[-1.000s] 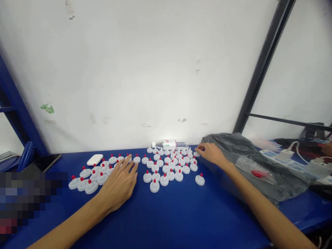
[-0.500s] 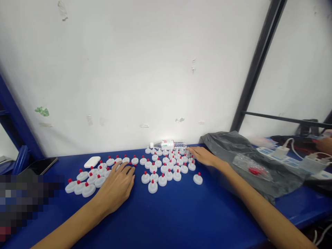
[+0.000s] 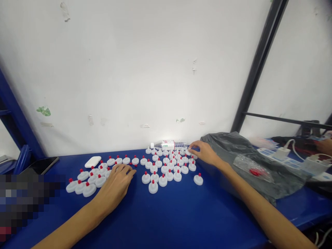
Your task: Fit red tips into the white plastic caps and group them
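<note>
Many round white plastic caps with upright nozzles (image 3: 153,187), most with red tips, stand on the blue table. My right hand (image 3: 204,153) is at the far right of the group, thumb and forefinger pinching a white nozzle cap (image 3: 189,151) that shows no red tip. My left hand (image 3: 118,183) rests palm down by the left group, fingers bent and slightly apart, with nothing visible in them; its fingertips are partly hidden. Just past its fingers lie a few loose red tips (image 3: 135,165). A clear plastic bottle (image 3: 168,145) lies on its side behind the caps.
A white rounded case (image 3: 92,162) and a dark phone (image 3: 43,166) lie at the left. On the right are a grey plastic bag (image 3: 225,141), a clear bag of red pieces (image 3: 255,169) and power strips with chargers (image 3: 282,152). Another person's hand (image 3: 325,147) shows at the right edge.
My right hand has bent its fingers and pinched a white nozzle cap at the back right. My left hand's fingers have curled more, staying in nearly the same place.
</note>
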Motion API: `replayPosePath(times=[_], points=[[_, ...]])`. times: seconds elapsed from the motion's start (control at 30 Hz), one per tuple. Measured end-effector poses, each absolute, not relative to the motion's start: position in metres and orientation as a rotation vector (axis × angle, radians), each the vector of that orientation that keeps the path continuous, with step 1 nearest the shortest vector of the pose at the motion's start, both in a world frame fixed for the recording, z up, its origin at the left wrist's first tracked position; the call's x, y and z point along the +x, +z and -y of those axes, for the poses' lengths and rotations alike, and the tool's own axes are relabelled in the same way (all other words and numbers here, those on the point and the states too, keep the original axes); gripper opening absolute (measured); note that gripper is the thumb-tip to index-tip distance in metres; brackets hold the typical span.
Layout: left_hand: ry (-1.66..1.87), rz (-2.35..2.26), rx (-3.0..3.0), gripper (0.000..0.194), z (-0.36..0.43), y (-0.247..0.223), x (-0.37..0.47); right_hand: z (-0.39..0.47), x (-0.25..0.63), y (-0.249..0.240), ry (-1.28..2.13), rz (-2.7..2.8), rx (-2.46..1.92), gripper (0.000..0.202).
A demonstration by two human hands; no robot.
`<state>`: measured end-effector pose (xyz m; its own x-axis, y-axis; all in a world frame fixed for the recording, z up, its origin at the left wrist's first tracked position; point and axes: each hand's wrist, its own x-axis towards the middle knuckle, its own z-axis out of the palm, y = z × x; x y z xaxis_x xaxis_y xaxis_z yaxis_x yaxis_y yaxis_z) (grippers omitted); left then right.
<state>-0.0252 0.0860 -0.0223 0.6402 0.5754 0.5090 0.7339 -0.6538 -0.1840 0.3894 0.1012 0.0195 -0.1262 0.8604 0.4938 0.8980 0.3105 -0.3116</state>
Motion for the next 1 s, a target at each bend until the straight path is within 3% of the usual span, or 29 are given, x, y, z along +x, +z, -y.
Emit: replayPosePath(times=[0.33, 0.67, 1.0], points=[[-0.580, 1.109, -2.547, 0.027, -0.079, -0.015, -0.023, -0.067, 0.329, 0.038, -0.154, 1.961, -1.263, 0.017], [-1.329, 0.912, -2.676, 0.016, -0.037, 0.012, 0.001, -0.029, 0.269, 0.031, -0.215, 2.222, -0.746, 0.008], [-1.496, 0.684, -2.912, 0.017, -0.015, 0.010, 0.010, -0.021, 0.251, 0.019, -0.203, 2.338, -0.657, 0.010]])
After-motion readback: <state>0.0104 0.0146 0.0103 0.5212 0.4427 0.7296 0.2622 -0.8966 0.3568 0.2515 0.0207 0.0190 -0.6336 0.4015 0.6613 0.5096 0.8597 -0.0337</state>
